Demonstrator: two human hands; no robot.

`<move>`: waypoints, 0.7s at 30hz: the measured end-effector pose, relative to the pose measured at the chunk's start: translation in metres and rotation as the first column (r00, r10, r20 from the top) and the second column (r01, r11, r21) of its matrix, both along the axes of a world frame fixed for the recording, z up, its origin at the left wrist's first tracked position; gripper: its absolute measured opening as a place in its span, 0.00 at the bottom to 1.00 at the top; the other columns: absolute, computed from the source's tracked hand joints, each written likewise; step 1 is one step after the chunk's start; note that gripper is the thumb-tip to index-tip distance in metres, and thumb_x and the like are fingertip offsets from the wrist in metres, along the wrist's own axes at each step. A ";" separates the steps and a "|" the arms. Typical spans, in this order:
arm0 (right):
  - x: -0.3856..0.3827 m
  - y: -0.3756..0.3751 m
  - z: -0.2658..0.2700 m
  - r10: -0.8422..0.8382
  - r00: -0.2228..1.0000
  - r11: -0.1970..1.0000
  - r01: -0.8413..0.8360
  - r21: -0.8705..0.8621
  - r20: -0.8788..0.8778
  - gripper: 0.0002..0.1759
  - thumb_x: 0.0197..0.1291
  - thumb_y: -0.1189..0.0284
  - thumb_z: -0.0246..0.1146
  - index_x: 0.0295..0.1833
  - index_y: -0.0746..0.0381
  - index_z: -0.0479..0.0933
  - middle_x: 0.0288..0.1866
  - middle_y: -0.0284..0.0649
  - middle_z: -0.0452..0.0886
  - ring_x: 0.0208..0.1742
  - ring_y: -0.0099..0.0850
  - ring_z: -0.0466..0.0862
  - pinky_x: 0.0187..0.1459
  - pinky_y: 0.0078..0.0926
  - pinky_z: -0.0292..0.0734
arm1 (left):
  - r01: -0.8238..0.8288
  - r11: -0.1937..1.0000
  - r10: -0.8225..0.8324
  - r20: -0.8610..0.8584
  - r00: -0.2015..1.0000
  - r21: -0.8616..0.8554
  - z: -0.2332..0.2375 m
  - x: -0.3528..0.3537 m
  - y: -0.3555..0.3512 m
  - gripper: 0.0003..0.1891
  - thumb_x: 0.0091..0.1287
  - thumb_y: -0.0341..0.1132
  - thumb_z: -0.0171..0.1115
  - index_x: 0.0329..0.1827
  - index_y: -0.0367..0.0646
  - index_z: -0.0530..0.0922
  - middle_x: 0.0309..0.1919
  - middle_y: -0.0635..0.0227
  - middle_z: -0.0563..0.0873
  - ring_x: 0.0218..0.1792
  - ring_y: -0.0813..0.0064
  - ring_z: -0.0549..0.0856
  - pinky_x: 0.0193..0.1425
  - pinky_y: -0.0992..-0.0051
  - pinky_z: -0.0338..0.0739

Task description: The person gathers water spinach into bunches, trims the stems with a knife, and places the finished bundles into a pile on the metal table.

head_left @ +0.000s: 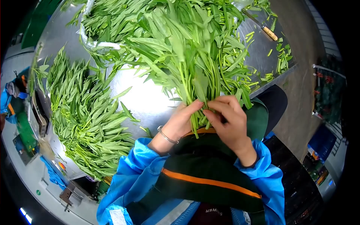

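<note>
My left hand (179, 120), with a metal bangle (167, 135) at its wrist, is closed round the stems of a bunch of leafy greens (198, 75). Beside it, my right hand (228, 120) pinches at the same stems, thumb and forefinger together near a leaf. The bunch stands with its leaves away from me and its cut stem ends between my hands, just over the table's near edge. More loose greens (123, 22) lie behind it, partly on a plastic bag (102, 45).
A large pile of greens (86, 116) covers the left of the metal table (138, 93). A knife with a wooden handle (270, 33) lies at the back right among cut stem pieces (281, 62). At the far left is another person's blue sleeve (5, 101).
</note>
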State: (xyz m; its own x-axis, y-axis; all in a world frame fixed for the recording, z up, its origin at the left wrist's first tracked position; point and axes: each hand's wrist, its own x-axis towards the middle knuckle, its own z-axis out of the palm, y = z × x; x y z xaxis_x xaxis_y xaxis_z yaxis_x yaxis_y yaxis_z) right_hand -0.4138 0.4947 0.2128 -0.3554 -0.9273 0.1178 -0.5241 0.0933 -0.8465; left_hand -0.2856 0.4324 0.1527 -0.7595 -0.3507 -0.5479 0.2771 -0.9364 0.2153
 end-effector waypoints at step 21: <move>-0.028 -0.032 0.003 0.280 0.959 0.948 -0.284 0.141 0.051 0.24 0.55 0.74 0.59 0.59 0.58 0.70 0.58 0.41 0.68 0.43 0.29 0.74 0.39 0.27 0.71 | 0.178 0.966 -0.136 0.215 0.967 -0.188 0.003 -0.017 -0.007 0.22 0.57 0.21 0.61 0.56 0.38 0.70 0.47 0.65 0.79 0.47 0.74 0.80 0.49 0.76 0.76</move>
State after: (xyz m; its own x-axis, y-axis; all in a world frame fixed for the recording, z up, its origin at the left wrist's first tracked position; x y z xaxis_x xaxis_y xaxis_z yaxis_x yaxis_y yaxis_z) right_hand -0.4416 0.4627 0.2155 -0.0782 -0.9964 -0.0320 -0.5213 0.0683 -0.8506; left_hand -0.3023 0.4254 0.1562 -0.6970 -0.3558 -0.6226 0.0623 -0.8950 0.4417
